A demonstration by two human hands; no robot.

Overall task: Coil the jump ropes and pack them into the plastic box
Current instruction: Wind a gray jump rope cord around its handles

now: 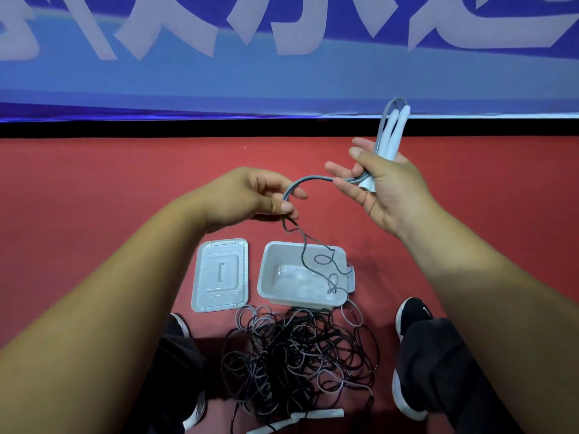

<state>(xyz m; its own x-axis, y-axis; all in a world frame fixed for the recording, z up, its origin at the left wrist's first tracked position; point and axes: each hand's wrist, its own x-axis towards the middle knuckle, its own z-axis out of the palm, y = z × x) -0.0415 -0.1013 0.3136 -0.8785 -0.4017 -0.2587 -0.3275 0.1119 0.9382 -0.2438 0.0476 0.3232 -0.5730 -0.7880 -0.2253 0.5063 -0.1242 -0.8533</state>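
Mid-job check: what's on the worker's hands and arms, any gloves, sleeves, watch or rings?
Both are bare. The left hand and right hand wear no gloves, and no ring shows on the visible fingers. The left forearm and right forearm show no sleeve, watch or band as far up as the frame reaches.

Grey jump rope (pixel 300 180): arcs between the hands, pinched in left hand (pixel 250 195). Far end is looped up beside two white handles (pixel 394 130), which stand upright in right hand (pixel 385 189). Slack drops kinked from the left hand into plastic box (pixel 268 277). The box is pale, rectangular, open and upright, below both hands. Lid (pixel 219 274) lies flat, just beside the box, under the left hand. Tangle (pixel 297 361) of black and grey ropes lies below the box, reaching its near rim. Loose handles (pixel 322 413) sit at the tangle's near edge.
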